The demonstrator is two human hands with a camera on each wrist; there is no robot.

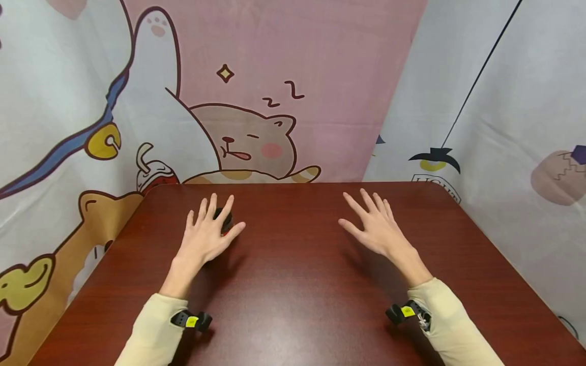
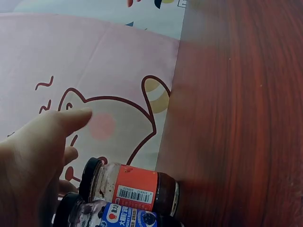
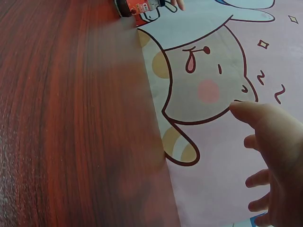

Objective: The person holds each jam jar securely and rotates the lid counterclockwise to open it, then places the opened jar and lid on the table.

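My left hand (image 1: 204,239) is held over the left part of the table, fingers spread and straight, nothing in its grasp. Behind it, mostly hidden in the head view, shows the black lid (image 1: 224,219) of a jar. The left wrist view reveals two glass jars side by side: one with a red label and barcode (image 2: 135,184), one with a blue label picturing blueberries (image 2: 128,215). Both have black lids and dark contents. My right hand (image 1: 379,231) hovers over the right part of the table with fingers spread, holding nothing. A red-labelled jar (image 3: 137,6) appears at the top of the right wrist view.
The dark red-brown wooden table (image 1: 293,284) has rounded far corners. Beyond its far edge hangs a cloth (image 1: 348,91) printed with cartoon animals. Each wrist wears a black strap with a camera, one at the left (image 1: 191,320) and one at the right (image 1: 407,311).
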